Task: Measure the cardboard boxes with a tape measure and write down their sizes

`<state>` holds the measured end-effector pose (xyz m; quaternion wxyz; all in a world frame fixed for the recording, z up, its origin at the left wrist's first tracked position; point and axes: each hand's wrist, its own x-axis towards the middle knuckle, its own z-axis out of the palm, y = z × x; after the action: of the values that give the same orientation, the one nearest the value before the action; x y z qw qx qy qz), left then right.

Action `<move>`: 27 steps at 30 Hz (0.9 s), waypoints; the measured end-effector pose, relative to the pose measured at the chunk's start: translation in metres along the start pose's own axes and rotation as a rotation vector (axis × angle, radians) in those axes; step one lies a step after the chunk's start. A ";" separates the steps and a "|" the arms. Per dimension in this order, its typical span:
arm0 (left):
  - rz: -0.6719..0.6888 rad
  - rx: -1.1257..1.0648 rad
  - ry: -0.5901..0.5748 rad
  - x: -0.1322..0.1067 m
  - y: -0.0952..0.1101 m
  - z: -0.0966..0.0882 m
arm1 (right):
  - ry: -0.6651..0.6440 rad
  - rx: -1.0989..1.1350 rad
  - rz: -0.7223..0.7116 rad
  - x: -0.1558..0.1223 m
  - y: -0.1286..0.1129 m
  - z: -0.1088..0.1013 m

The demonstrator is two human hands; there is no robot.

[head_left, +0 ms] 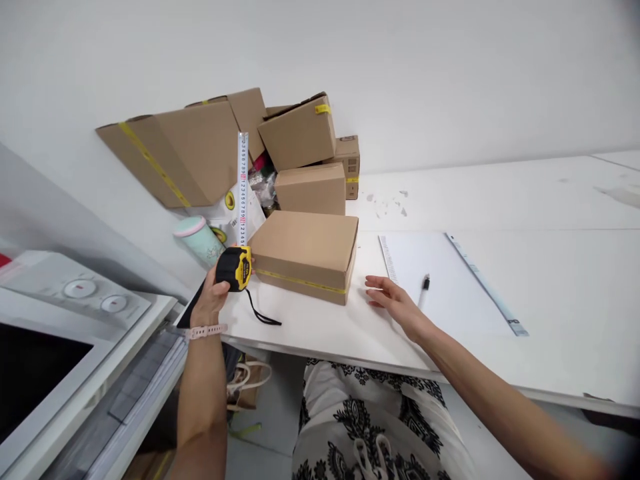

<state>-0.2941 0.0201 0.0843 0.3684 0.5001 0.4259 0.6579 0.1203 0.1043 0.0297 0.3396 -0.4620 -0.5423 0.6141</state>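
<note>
My left hand [214,293] is wrapped round a black and yellow tape measure [234,269]. Its blade [243,187] sticks out away from me, past the left side of a closed cardboard box [305,247] sealed with yellow tape. From the tape measure a black wrist strap [260,315] hangs down onto the white table [370,340]. My right hand [389,299] is off the box's right end, fingers apart and holding nothing. Just beyond that hand, a black-capped pen [426,283] lies on white paper [450,293].
Several cardboard boxes [300,133] are stacked against the wall behind. A mint tumbler with a pink rim [200,240] stands at the left, near plastic packaging [265,185]. A microwave [80,300] sits at far left. A pale blue strip [487,287] borders the paper.
</note>
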 end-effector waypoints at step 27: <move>0.192 -0.154 0.143 0.001 0.095 0.184 | 0.284 0.008 -0.189 0.081 -0.122 -0.038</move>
<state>-0.1214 0.0218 0.1987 0.3095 0.4605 0.3495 0.7550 0.1176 0.2137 0.1341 0.4709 -0.4895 -0.5274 0.5103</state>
